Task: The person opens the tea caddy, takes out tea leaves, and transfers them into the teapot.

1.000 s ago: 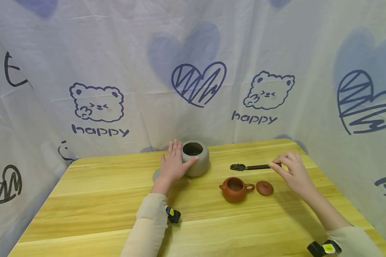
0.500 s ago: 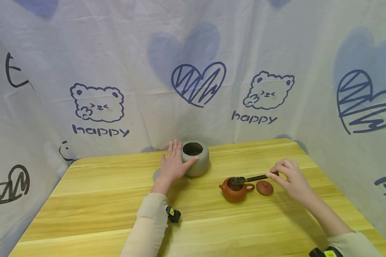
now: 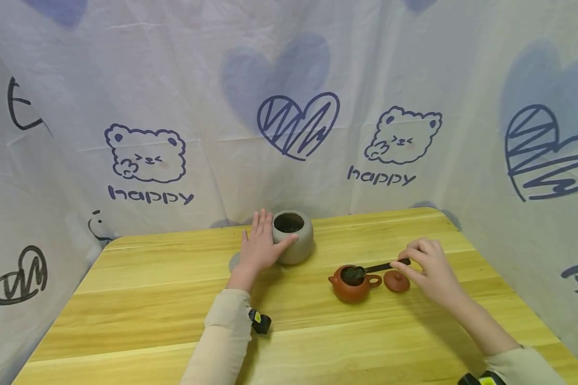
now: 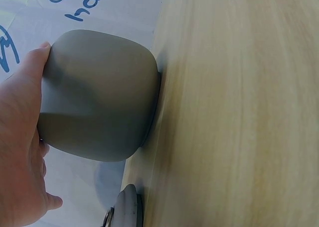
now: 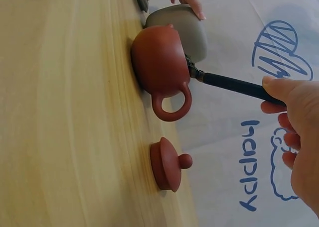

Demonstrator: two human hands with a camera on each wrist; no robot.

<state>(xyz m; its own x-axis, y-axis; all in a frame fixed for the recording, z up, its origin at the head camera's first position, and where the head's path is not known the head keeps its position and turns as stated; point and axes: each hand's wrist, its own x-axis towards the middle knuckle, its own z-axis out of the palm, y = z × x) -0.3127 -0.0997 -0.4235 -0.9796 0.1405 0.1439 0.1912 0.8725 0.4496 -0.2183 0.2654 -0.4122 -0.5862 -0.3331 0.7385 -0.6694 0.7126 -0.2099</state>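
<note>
My right hand [image 3: 430, 272] pinches the dark handle of a tea scoop [image 3: 382, 266] between thumb and fingers. The scoop's head, heaped with dark tea leaves [image 3: 353, 275], lies at the mouth of a small reddish-brown teapot [image 3: 350, 293]. In the right wrist view, the scoop [image 5: 234, 84] slants across the teapot's [image 5: 158, 60] rim, just above the looped handle. My left hand [image 3: 261, 247] rests against a round grey jar [image 3: 298, 250], fingers straight along its side, thumb by the rim. The jar stands open at the top with dark contents inside.
The teapot's knobbed lid [image 3: 397, 282] lies on the wooden table [image 3: 173, 310], right of the teapot handle. A flat grey lid [image 4: 127, 207] with a metal ring sits left of the jar, partly behind my left hand. A printed white cloth [image 3: 212, 133] hangs behind the table.
My right hand has lowered the tea scoop from behind the teapot to its mouth and shifted slightly left, the scoop head now tipping in. The left hand and jar stay put.
</note>
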